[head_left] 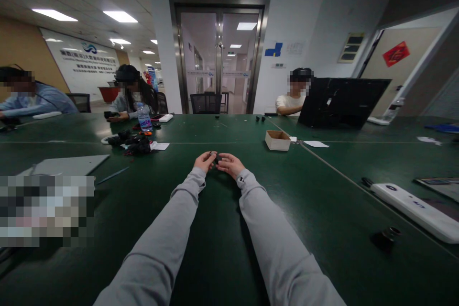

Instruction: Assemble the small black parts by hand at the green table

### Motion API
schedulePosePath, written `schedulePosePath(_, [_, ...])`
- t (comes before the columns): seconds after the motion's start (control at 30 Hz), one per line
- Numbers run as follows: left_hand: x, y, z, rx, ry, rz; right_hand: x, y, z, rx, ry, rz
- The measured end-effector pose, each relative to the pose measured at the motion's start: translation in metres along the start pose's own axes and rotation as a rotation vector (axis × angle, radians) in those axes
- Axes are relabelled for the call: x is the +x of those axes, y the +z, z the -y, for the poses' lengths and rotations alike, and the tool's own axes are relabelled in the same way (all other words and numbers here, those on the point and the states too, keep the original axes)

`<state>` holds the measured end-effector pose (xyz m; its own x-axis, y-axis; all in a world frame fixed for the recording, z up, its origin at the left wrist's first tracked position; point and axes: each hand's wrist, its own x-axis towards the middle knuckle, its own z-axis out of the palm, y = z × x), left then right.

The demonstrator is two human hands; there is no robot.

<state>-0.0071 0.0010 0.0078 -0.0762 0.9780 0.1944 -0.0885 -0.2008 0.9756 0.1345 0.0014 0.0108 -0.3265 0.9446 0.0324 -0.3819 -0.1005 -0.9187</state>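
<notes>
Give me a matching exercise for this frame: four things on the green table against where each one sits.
Things:
1. small dark part
2. cardboard box
3. water bottle
4. white power bank

Places:
A. near the right edge of the table
B. far left, beside a seated person
C. between the left hand and right hand
D. just beyond the hands, to the right

Pairs: 1-C, 2-D, 3-B, 4-A

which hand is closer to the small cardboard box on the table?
Right. The right hand sits nearer the cardboard box, which lies ahead and to its right. The left hand is on the far side of the right hand, touching a small dark part between them.
</notes>
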Motion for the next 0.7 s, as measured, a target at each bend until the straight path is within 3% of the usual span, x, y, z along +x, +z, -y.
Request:
schedulePosePath(0.2, [-0.029,0.004,-0.011,0.044,-0.065,0.065,-0.018,0.012,-0.006,-0.213,-0.049,0.025])
schedulePosePath(0.33, [-0.070,-0.019,-0.033,0.189,-0.123,0.173,-0.071,0.013,0.000,-0.355,-0.069,0.063])
schedulePosePath(0.47, [-0.118,-0.076,-0.067,0.380,-0.227,0.286,-0.151,0.007,0.032,-0.509,0.069,0.279])
schedulePosePath(0.53, [-0.141,-0.111,-0.085,0.448,-0.347,0.319,-0.193,0.001,0.058,-0.673,0.097,0.284])
schedulePosePath(0.6, [-0.165,-0.147,-0.101,0.515,-0.448,0.289,-0.235,-0.012,0.085,-0.896,0.014,0.164])
schedulePosePath(0.7, [-0.201,-0.196,-0.115,0.603,-0.548,0.045,-0.298,-0.063,0.113,-1.111,-0.137,-0.248])
